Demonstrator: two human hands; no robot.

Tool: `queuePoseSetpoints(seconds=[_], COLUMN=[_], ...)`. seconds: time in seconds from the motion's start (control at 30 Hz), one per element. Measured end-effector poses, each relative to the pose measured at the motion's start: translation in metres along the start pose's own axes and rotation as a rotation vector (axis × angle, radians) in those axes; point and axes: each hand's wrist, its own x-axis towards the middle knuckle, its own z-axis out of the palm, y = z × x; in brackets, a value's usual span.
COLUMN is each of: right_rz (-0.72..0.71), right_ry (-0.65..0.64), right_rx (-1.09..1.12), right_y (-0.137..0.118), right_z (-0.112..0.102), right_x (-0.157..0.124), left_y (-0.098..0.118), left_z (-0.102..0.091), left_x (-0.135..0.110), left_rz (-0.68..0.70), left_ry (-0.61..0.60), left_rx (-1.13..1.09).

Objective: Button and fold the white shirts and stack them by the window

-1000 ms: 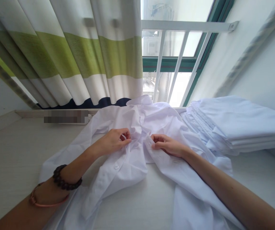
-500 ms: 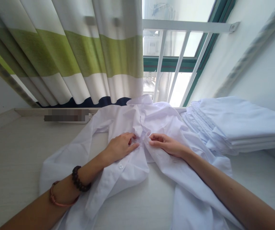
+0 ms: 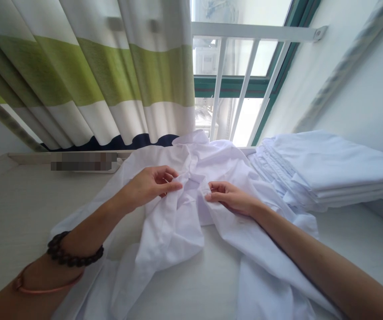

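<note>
A white button-up shirt [image 3: 226, 162] lies spread before me, its collar toward the window and its lower front parted. My left hand [image 3: 153, 184] pinches the left front edge between thumb and fingers, lifting it slightly. Opposite it, my right hand [image 3: 229, 195] is closed on the right front edge. A small gap separates the two edges below the chest, while the upper placket is together near the collar. Any button or buttonhole at my fingertips is too small to make out. The sleeves drape down both sides.
Several folded white garments [image 3: 341, 169] are stacked at the right. A blurred flat object [image 3: 82, 162] lies at the back left. Behind the pale surface [image 3: 198, 284] hang a green-and-white curtain [image 3: 104, 75] and white window bars [image 3: 241, 89].
My left hand has moved up and to the left, drawing the left front edge away from the right one. My right hand stays nearly in place. The view has shifted slightly.
</note>
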Motion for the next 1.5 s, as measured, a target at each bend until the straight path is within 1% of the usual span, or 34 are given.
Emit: queuePoseSetpoints(seconds=[0.07,0.17,0.27,0.37,0.53,0.63,0.73,0.8,1.0,1.2,1.4,1.5], right_rz=[-0.046,-0.129,-0.193,-0.251,-0.375,-0.388,-0.393,-0.384,-0.323,-0.304,-0.222,-0.24], right_ry=[0.022,0.045,0.065,0.106,0.19,0.222,0.268,0.283,0.27,0.226,0.215,0.234], right_rx=[0.003,-0.057,-0.149,-0.216,-0.325,-0.401,-0.424,-0.412,-0.36,-0.299,-0.247,-0.269], right_y=[-0.007,-0.009,0.0,0.011,0.016,0.02,0.024,0.025,0.028,0.029,0.028,0.028], right_z=[0.002,0.005,0.006,0.009,0.019,0.022,0.023,0.023,0.023,0.02,0.018,0.019], right_x=[0.0,0.0,0.002,0.004,0.004,0.004,0.004,0.004,0.004,0.005,0.003,0.003], left_y=[0.0,-0.009,-0.024,-0.034,-0.038,-0.04,-0.041,-0.041,-0.039,-0.044,-0.042,-0.041], left_z=[0.011,0.037,0.06,0.072,0.074,0.072,0.071,0.071,0.074,0.075,0.073,0.072], left_x=[-0.001,-0.002,-0.002,-0.001,-0.002,-0.002,-0.001,-0.002,-0.003,-0.002,-0.003,-0.002], left_rz=[-0.018,-0.043,-0.047,0.006,0.113,0.161,0.171,0.174,0.196,0.273,0.265,0.259], left_ry=[-0.021,-0.076,-0.063,-0.032,-0.02,-0.036,-0.054,-0.037,0.068,0.104,0.103,0.119], left_rx=[-0.229,-0.48,-0.579,-0.585,-0.463,-0.43,-0.412,-0.38,-0.242,-0.321,-0.308,-0.308])
